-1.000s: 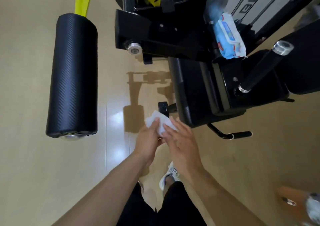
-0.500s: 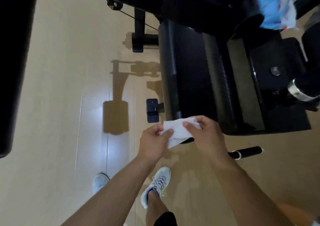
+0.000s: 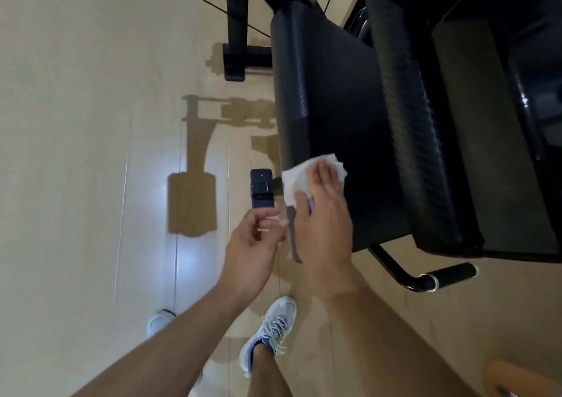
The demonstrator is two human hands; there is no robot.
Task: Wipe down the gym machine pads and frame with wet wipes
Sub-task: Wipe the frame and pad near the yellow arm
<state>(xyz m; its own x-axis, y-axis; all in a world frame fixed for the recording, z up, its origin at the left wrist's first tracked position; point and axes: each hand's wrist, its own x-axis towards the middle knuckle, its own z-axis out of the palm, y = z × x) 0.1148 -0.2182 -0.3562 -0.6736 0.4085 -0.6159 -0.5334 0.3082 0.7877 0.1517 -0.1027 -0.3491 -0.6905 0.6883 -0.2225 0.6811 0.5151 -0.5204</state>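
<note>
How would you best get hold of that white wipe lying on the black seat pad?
Probably by the wipe part overhanging the seat pad edge, coming from the floor side: that flap is loose, while the right hand presses the rest flat.

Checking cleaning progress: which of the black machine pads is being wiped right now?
The leftmost black textured pad: the right hand presses the white wet wipe on its near left edge. The pads further right are untouched.
</note>
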